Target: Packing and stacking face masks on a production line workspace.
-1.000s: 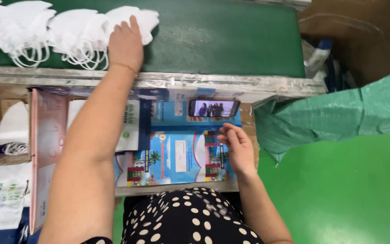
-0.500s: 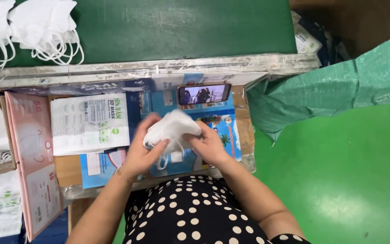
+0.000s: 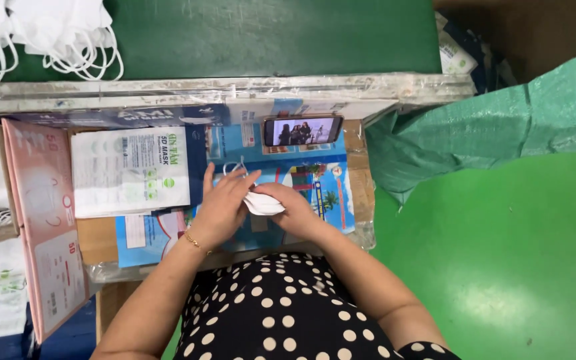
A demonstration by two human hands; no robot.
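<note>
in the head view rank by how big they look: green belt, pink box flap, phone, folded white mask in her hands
1. green belt
2. pink box flap
3. phone
4. folded white mask, mostly hidden by the left hand and right hand, so its rank is unsure

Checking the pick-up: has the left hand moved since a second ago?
Yes. The left hand came back from the belt to the mask, below the phone.
</note>
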